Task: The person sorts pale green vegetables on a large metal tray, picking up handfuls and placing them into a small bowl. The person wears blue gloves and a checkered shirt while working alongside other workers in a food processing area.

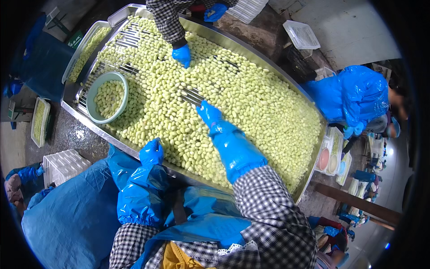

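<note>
Pale green oval pieces of produce (268, 111), probably peeled grapes or beans, cover a large metal sorting tray (218, 32) with a slatted bottom. My right hand (210, 114), in a blue glove, reaches to the middle of the tray, its fingertips beside a bare patch of slats (192, 96). Whether anything is in its fingers cannot be seen. My left hand (152, 153), also gloved in blue, is curled above the tray's near rim; its grip is unclear. Left of it, a light green round bowl (125, 90) stands on the slats, partly filled with the same pieces.
Across the tray, another person's gloved hand (181, 55) touches the produce; their other glove (215, 12) is beyond the rim. A white basket (67, 72) of produce adjoins the left end. A white crate (65, 166) stands lower left. A blue-clad person (356, 94) is at right.
</note>
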### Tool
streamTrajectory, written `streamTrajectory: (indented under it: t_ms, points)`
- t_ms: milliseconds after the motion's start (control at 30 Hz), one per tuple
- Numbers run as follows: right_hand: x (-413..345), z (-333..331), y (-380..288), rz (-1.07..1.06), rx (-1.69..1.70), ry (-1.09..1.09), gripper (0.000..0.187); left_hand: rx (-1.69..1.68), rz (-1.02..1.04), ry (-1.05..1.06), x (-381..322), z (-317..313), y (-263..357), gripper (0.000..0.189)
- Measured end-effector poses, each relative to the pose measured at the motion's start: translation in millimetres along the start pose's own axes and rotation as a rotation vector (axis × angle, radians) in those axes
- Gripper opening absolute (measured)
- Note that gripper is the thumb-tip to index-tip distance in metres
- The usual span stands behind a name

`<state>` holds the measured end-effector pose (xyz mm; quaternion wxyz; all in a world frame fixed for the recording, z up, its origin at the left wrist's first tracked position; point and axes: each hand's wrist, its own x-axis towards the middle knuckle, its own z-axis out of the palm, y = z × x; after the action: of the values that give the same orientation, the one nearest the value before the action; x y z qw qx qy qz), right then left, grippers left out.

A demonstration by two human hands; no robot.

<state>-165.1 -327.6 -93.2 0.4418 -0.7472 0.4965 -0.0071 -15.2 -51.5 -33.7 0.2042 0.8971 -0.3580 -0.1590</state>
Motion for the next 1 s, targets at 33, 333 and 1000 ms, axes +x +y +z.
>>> streamTrajectory:
  t_ms: [33,333,1000]
  points:
    - [-20.8,6.1,1.6,-0.091,-0.296,0.149,0.038,0.008,0.003,0.001,-0.5,0.5,-0.9,0.023]
    - [-173.9,5.3,37.7,0.151,-0.185,-0.104,0.072,0.039,-0.094,-0.094,3.9,-1.5,1.1,0.028]
    - [-221.6,0.0,-42.2,-0.234,0.854,-0.073,0.026,-1.564,-0.766,-1.265,-42.8,2.1,81.8,0.059]
